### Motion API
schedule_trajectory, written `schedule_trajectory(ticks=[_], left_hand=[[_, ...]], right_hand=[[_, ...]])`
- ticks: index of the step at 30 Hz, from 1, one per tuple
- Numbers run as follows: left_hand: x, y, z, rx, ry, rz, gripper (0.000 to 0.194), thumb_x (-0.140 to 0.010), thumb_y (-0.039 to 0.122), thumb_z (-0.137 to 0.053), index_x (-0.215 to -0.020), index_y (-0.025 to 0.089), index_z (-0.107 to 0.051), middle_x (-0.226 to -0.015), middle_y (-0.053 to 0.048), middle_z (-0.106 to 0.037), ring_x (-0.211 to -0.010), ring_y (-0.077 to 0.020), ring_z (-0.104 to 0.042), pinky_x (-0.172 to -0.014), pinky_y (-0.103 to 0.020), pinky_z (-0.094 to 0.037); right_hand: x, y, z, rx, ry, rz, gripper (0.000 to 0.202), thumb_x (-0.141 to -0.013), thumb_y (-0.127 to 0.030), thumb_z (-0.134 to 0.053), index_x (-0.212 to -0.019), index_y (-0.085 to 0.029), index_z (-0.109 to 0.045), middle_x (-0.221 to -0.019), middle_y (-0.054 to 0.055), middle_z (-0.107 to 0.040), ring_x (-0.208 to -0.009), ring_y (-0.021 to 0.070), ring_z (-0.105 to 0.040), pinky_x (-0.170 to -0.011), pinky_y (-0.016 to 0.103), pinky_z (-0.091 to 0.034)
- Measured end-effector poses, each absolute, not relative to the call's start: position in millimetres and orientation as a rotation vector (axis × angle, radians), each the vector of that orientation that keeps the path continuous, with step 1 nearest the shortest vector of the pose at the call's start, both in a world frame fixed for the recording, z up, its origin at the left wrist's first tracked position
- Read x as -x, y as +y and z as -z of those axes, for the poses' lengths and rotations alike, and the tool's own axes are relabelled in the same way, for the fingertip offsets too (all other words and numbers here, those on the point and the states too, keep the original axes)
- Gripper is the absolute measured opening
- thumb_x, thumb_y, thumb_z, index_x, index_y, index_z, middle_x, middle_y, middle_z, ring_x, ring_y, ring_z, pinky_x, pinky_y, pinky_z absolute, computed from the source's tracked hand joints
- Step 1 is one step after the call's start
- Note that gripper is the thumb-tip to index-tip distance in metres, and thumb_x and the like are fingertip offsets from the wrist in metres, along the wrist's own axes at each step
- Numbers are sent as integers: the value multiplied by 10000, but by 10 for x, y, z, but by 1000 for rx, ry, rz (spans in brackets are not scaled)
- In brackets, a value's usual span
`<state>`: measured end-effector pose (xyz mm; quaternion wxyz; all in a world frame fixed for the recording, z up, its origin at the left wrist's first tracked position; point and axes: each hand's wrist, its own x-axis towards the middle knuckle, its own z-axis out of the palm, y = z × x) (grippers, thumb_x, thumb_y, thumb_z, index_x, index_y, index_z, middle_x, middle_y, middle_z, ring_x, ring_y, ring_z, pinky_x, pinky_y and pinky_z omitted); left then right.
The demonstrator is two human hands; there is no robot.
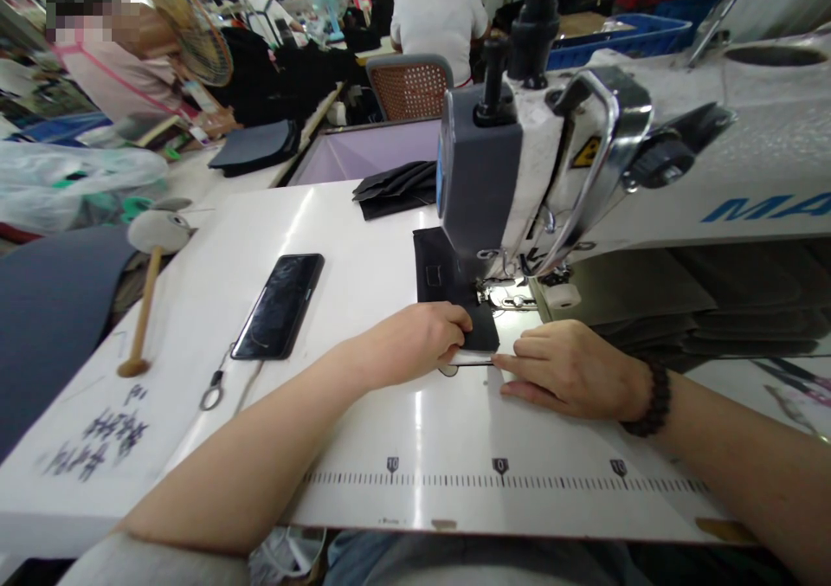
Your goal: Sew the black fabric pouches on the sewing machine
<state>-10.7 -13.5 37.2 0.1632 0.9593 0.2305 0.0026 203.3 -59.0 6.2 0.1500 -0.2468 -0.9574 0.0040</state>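
A flat black fabric piece [447, 285] with a small stitched rectangle lies under the sewing machine's head [484, 170], its right edge at the presser foot [481, 293]. My left hand [421, 339] rests on its near left part, with fingers curled and closed on the fabric's edge. To the right is my right hand [562, 365], wearing a dark beaded bracelet. Its fingers stretch out flat on the white machine table [363, 434], index fingertip close to the fabric's near right corner. Whether that fingertip touches the fabric I cannot tell.
Folded black pieces [396, 189] lie behind the machine head. A phone [279, 307] and a wooden-handled mallet [148, 300] are to the left. Stacked dark panels [701, 296] sit under the machine arm, with scissors [795, 378] at the right. Other people work beyond.
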Motion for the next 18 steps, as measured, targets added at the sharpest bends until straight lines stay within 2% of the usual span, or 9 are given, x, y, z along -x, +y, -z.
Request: schedule_trajectory(ticks=[18], left_hand=[[82, -178, -320, -2857, 662, -36, 193, -829, 104, -470, -748, 96, -645, -963, -73, -614, -812, -140, -591, -766, -245, -482]], right_hand=[[-2016, -587, -59, 707, -2746, 21, 324, -898, -317, -364, -922, -122, -622, -637, 13, -571, -560, 115, -470, -530, 264, -308]])
